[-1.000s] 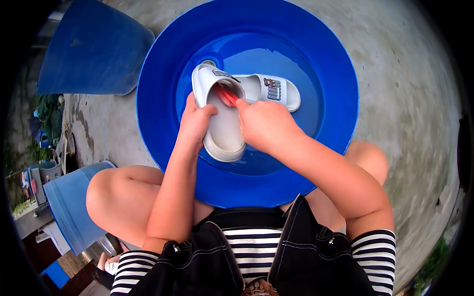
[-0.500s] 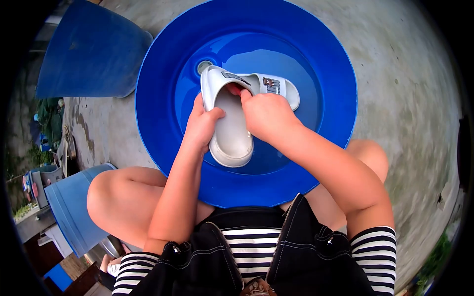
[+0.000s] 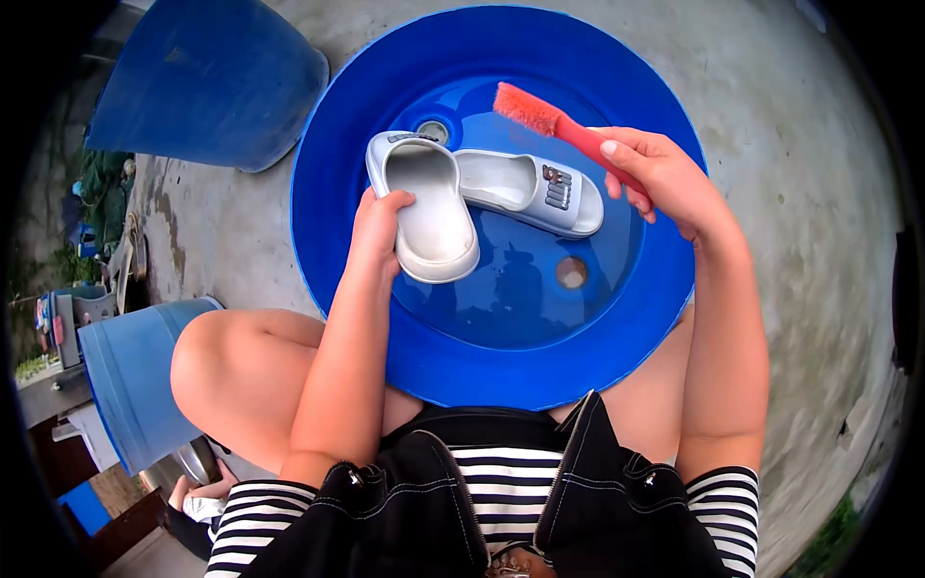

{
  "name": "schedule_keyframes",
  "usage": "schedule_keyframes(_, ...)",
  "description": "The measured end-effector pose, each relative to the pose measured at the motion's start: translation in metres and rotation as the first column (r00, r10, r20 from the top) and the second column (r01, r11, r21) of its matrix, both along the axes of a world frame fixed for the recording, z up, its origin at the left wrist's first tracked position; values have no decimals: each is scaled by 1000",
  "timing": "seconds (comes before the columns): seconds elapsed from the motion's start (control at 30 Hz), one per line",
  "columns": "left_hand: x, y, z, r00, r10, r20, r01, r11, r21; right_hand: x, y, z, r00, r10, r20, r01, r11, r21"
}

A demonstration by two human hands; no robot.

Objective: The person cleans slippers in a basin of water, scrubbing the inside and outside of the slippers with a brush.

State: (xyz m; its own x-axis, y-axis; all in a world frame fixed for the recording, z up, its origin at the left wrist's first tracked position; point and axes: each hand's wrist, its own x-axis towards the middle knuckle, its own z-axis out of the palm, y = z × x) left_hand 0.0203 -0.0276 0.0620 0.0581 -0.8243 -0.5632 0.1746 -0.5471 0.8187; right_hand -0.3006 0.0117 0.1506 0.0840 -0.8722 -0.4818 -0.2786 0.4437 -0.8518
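Note:
My left hand [image 3: 377, 229] grips the left side of a white slipper [image 3: 438, 226], tilted above the water with its open inside facing me. Around the handle of a red brush [image 3: 578, 136] my right hand [image 3: 665, 175] is closed, over the right side of the blue basin [image 3: 665, 116]; the pinkish bristles point left, apart from both slippers. A second white slipper [image 3: 564, 197], with a bear and grey letters on its strap, lies in the shallow water just right of the held one.
A large dark blue tub [image 3: 212, 82] stands at the upper left. At the lower left are a light blue bucket [image 3: 145, 376], a metal bowl [image 3: 198, 460] and part of another person [image 3: 204, 496]. Grey concrete [image 3: 809, 222] surrounds the basin.
My right hand has drawn the brush out of the slipper and moved up and right with it. The held slipper has shifted slightly up and left, still in my left hand.

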Motion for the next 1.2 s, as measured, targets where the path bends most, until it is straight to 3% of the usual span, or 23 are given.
schedule_keyframes(0.07,4,-3,-7,999,-5,-35,5,1000,17,-8,-10,-19,958,-140,-252,134,990,-40)
schedule_keyframes(0.17,9,-2,-19,999,-13,-44,15,999,41,-25,-23,-72,735,-20,-678,73,996,50)
schedule_keyframes(0.27,15,-2,-30,999,-37,37,39,998,-53,-34,-26,-110,633,9,-774,78,994,76)
schedule_keyframes(0.33,22,-3,-43,995,7,95,-4,999,-33,-32,-22,-138,462,-128,-878,86,991,-99)
schedule_keyframes(0.37,25,-3,-47,987,40,157,-39,999,-9,-25,-21,-150,513,-152,-845,123,987,-103)
schedule_keyframes(0.43,17,5,-49,967,80,243,-81,997,-8,-4,-24,-162,774,-196,-602,110,978,-178)
schedule_keyframes(0.5,17,6,-49,935,116,336,-121,993,-7,19,-29,-108,968,1,-253,26,994,103)
schedule_keyframes(0.57,20,5,-53,966,58,254,-54,998,-24,31,-30,-68,978,207,-19,-201,967,157)
schedule_keyframes(0.6,21,3,-55,966,59,252,-55,998,-22,38,-28,-62,978,208,-20,-203,966,159)
schedule_keyframes(0.67,25,1,-58,984,58,171,-64,998,29,51,-21,-55,923,380,-58,-381,925,-8)
schedule_keyframes(0.77,27,1,-60,997,39,70,-41,999,25,64,-9,-52,884,419,-206,-412,908,80)
schedule_keyframes(0.87,14,7,-43,986,59,157,-73,994,82,76,9,-49,827,445,-343,-478,878,-13)
schedule_keyframes(0.93,16,6,-47,994,36,108,-45,995,84,85,20,-54,794,452,-407,-542,829,-137)
schedule_keyframes(1.07,15,8,-50,995,-16,96,10,998,64,98,35,-51,680,419,-602,-585,804,-102)
schedule_keyframes(1.17,15,9,-46,988,-100,115,103,994,-23,81,25,-41,750,456,-479,-568,815,-113)
schedule_keyframes(1.2,12,10,-42,988,-101,114,104,994,-24,70,19,-21,783,481,-394,-540,841,-45)
